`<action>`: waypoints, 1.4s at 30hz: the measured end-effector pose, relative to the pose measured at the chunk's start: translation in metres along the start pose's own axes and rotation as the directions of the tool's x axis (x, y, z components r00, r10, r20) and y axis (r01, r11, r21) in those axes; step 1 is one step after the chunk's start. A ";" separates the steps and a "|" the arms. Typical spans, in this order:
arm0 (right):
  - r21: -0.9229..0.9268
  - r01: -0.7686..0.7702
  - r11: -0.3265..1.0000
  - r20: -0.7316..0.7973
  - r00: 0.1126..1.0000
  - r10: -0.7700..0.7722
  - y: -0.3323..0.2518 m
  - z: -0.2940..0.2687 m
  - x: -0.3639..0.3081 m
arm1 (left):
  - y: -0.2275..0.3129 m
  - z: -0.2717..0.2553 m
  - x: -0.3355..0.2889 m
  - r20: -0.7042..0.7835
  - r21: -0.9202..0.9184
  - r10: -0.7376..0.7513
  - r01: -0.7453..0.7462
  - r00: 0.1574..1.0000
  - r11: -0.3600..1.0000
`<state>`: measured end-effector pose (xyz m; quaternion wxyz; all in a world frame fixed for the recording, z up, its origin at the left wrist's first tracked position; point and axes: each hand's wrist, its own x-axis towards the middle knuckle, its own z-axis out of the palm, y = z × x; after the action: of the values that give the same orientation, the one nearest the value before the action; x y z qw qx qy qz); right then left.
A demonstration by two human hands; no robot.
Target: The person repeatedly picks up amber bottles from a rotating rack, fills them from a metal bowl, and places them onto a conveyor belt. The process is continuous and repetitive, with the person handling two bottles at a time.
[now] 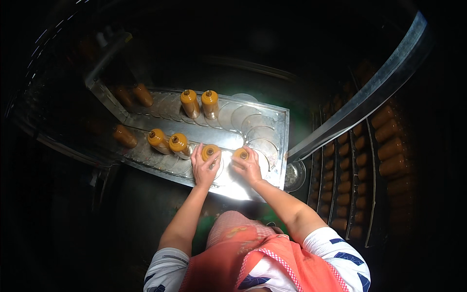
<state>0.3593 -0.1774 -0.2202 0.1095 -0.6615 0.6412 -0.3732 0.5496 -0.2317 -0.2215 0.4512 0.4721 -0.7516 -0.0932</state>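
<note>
The left hand (204, 165) is curled around an amber bottle (210, 151), fingers along its left side and thumb toward its right; the right hand (249, 168) grips a second bottle (240, 154) near its top, fingers bent over the shoulder; the 2 held bottles are side by side with a gap between them, above the brightly lit near side of a metal desk (232, 192), though whether their bases touch it is hard to tell; overlapping round plates (262, 132) cover much of the surface, curving around the right end of a smooth metal strip (214, 136); just left of the left hand, 2 more amber bottles (178, 144) stand close together; across the strip, another pair (209, 103) stands upright; farther left, dimmer bottles (142, 95) sit near a metal frame (108, 100); at the right, a slanting metal beam (365, 92) rises beside the desk, with a round metal bowl (302, 179) near its foot; beyond it, racks (374, 185) hold rows of amber bottles, partly lost in shadow.
</note>
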 end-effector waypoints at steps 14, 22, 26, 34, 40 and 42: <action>-0.129 -0.226 0.965 -0.697 0.714 0.074 0.128 -0.451 -0.156 | 0.294 0.131 -0.007 0.444 -0.751 0.426 0.067 0.788 0.657; -0.338 -0.828 0.448 -0.901 0.423 0.100 0.224 -0.731 -0.373 | 0.668 0.276 0.015 0.280 -0.829 0.824 -0.310 0.492 0.466; -0.248 -0.871 0.424 -0.792 0.434 0.428 0.252 -0.754 -0.390 | 0.805 0.348 -0.014 0.230 -0.778 0.903 -0.488 0.363 0.395; -0.236 -0.809 0.539 -0.873 0.420 0.248 0.273 -0.761 -0.387 | 0.874 0.403 -0.054 0.183 -0.677 0.872 -0.585 0.454 0.447; -0.257 -0.783 0.566 -0.931 0.357 0.071 0.257 -0.730 -0.407 | 0.829 0.379 -0.043 0.080 -0.771 0.887 -0.535 0.456 0.344; -0.227 -0.765 0.603 -0.953 0.302 0.025 0.253 -0.722 -0.411 | 0.805 0.378 -0.035 0.019 -0.779 0.881 -0.545 0.474 0.310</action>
<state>-0.2506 0.4064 -0.0195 -0.3887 -0.1485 0.8343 -0.3615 -0.2388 0.1200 -0.0041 0.3940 -0.1653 -0.8693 -0.2487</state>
